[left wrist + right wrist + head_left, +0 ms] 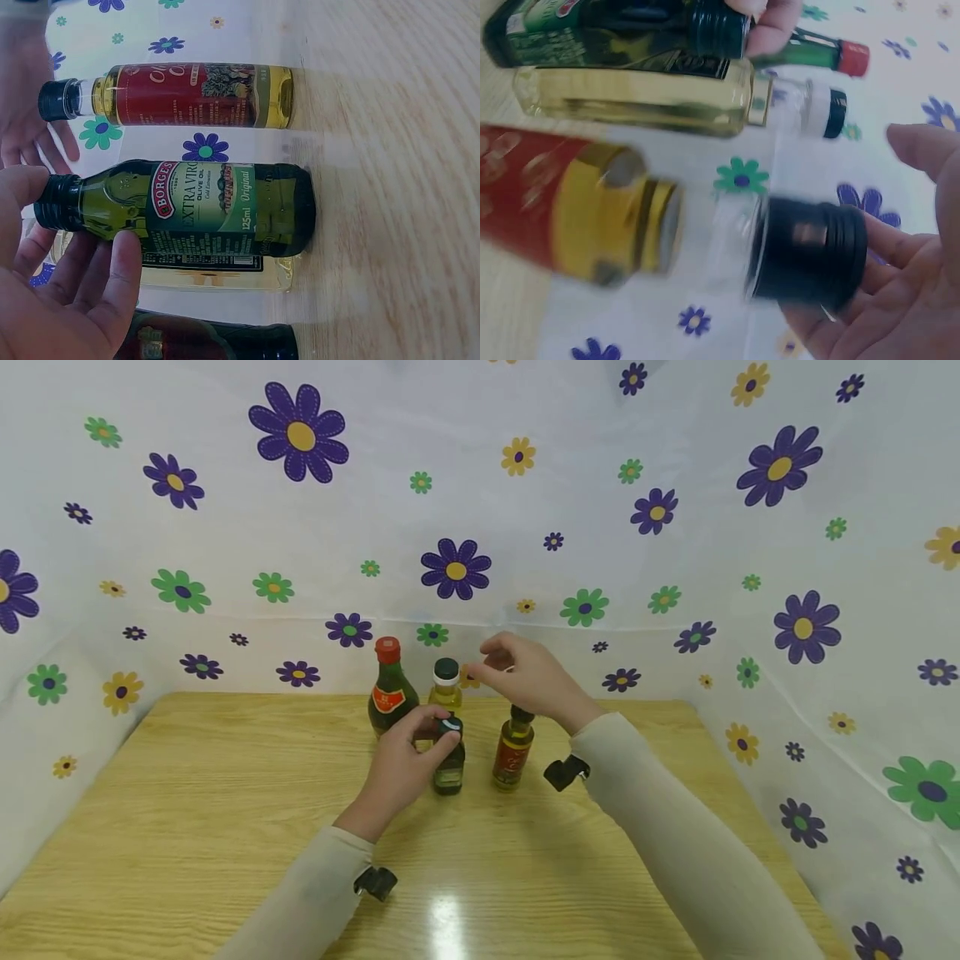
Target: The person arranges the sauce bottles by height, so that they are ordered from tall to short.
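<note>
A small green bottle of olive oil (202, 206) stands upright on the table, its black cap pinched between the thumb and fingers of my left hand (401, 768). To its right is an olive oil bottle with a red label (512, 756), also upright and black-capped. Over this second bottle my right hand (528, 672) is raised, thumb and fingers apart and nothing gripped. In the right wrist view its fingers lie behind the black cap (810, 255), with the thumb well away from it.
Behind the small green bottle stands a clear bottle of pale yellow oil (645, 97) with a dark green and white cap. A larger dark green bottle with a red cap (392, 697) is to its left. A flowered cloth (450, 485) hangs round the wooden table (225, 793).
</note>
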Action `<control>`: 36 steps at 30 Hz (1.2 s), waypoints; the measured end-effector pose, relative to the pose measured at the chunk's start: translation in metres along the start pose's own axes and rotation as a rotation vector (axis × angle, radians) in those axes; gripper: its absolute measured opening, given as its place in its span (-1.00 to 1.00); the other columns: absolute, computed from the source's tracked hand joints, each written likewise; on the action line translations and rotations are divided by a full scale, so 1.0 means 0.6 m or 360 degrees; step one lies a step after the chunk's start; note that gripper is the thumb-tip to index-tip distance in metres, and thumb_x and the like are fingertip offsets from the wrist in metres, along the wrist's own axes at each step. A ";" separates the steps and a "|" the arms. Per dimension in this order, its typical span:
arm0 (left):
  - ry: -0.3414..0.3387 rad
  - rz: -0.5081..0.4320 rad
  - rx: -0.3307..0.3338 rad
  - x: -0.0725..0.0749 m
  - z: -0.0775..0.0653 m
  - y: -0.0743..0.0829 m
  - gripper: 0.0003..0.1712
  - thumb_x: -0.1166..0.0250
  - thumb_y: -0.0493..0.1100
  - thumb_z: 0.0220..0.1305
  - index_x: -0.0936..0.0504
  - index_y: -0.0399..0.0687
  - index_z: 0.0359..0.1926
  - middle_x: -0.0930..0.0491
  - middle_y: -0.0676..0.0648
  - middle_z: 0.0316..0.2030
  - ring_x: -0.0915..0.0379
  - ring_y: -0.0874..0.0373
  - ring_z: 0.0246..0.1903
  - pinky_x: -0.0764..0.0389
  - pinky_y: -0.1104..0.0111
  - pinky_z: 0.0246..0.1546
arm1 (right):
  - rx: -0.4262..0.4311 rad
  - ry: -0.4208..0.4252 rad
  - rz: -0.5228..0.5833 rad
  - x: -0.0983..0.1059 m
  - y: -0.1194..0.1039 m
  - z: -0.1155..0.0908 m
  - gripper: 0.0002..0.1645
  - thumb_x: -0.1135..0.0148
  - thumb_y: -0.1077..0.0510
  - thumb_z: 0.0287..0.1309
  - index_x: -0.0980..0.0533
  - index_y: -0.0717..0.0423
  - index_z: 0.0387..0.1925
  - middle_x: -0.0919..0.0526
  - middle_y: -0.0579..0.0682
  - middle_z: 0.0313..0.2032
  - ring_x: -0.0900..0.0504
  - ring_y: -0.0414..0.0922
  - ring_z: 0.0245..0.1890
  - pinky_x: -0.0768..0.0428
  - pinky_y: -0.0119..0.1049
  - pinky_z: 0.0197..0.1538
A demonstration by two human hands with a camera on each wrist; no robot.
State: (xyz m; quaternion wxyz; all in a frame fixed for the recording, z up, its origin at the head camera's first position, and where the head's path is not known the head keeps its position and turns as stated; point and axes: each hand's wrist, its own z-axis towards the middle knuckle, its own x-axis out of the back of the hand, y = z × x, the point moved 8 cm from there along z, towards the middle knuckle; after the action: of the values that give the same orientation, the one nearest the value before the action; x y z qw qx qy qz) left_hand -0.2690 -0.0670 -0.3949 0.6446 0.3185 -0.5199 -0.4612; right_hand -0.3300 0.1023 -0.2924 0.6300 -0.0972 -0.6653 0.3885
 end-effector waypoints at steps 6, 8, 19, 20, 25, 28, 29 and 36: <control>0.0004 -0.0008 0.0009 -0.002 0.000 -0.004 -0.66 -0.39 -0.01 0.41 -0.60 0.11 0.14 -0.69 0.01 -0.04 -0.60 0.13 -0.01 -0.65 0.12 0.00 | 0.0005 0.0167 0.0326 0.028 0.061 -0.047 -0.39 -0.15 -0.23 0.47 -0.42 0.03 0.32 -0.60 0.04 0.14 -0.57 0.01 0.16 -0.53 0.08 0.26; 0.0003 -0.0015 0.0017 -0.001 0.000 -0.006 -0.66 -0.39 -0.01 0.41 -0.60 0.12 0.14 -0.69 0.01 -0.04 -0.60 0.14 -0.01 -0.64 0.16 -0.01 | 0.0020 0.0189 0.0447 0.026 0.085 -0.062 -0.42 -0.13 -0.17 0.50 -0.40 0.08 0.33 -0.57 0.07 0.18 -0.54 0.02 0.20 -0.48 0.11 0.31; -0.0034 -0.0028 0.0045 -0.002 0.002 -0.009 -0.66 -0.39 -0.01 0.41 -0.60 0.10 0.14 -0.68 0.00 -0.03 -0.59 0.13 0.00 -0.66 0.15 0.01 | 0.0140 0.0008 0.0820 -0.053 0.170 -0.110 -0.39 -0.32 0.13 0.41 -0.35 0.11 0.38 -0.51 0.13 0.25 -0.49 0.08 0.30 -0.50 -0.01 0.36; -0.0036 -0.0027 0.0048 -0.002 0.002 -0.009 -0.66 -0.39 -0.01 0.41 -0.60 0.10 0.14 -0.68 0.00 -0.03 -0.59 0.13 0.01 -0.66 0.15 0.00 | 0.0137 0.0001 0.0820 -0.059 0.174 -0.111 -0.39 -0.34 0.13 0.39 -0.36 0.09 0.38 -0.52 0.11 0.25 -0.50 0.08 0.29 -0.52 -0.04 0.35; -0.0047 -0.0036 0.0056 -0.002 0.003 -0.011 -0.67 -0.39 -0.01 0.41 -0.60 0.12 0.13 -0.68 0.00 -0.04 -0.59 0.13 0.00 -0.65 0.17 -0.01 | 0.0088 -0.0005 0.0789 -0.084 0.186 -0.111 -0.41 -0.38 0.14 0.35 -0.41 0.06 0.34 -0.56 0.08 0.22 -0.54 0.05 0.26 -0.58 -0.06 0.28; -0.0054 -0.0047 0.0052 -0.003 0.002 -0.011 -0.67 -0.38 -0.01 0.41 -0.60 0.12 0.13 -0.68 0.01 -0.04 -0.58 0.13 0.00 -0.65 0.17 -0.01 | 0.0101 0.0004 0.0767 -0.091 0.188 -0.112 -0.42 -0.37 0.17 0.36 -0.41 0.09 0.34 -0.57 0.11 0.21 -0.55 0.07 0.25 -0.60 -0.07 0.26; -0.0055 -0.0050 0.0051 -0.003 0.002 -0.011 -0.68 -0.38 -0.01 0.41 -0.60 0.12 0.13 -0.68 0.01 -0.05 -0.58 0.13 0.00 -0.65 0.17 -0.01 | 0.0110 0.0009 0.0764 -0.092 0.188 -0.112 -0.41 -0.36 0.18 0.36 -0.41 0.10 0.35 -0.57 0.12 0.21 -0.55 0.08 0.26 -0.60 -0.08 0.26; -0.0057 -0.0060 0.0058 -0.003 0.000 -0.011 -0.67 -0.38 -0.01 0.42 -0.60 0.12 0.13 -0.68 0.01 -0.05 -0.57 0.11 -0.01 -0.60 0.16 0.03 | 0.0117 0.0034 0.0754 -0.097 0.190 -0.112 -0.40 -0.37 0.19 0.36 -0.42 0.10 0.36 -0.58 0.12 0.23 -0.55 0.09 0.27 -0.60 -0.09 0.26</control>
State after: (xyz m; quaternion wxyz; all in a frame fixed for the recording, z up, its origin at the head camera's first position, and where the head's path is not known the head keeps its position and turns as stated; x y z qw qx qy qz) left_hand -0.2708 -0.0679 -0.4013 0.6204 0.3317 -0.5337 -0.4692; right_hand -0.2986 0.1704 -0.4159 0.5315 -0.2317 -0.6026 0.5484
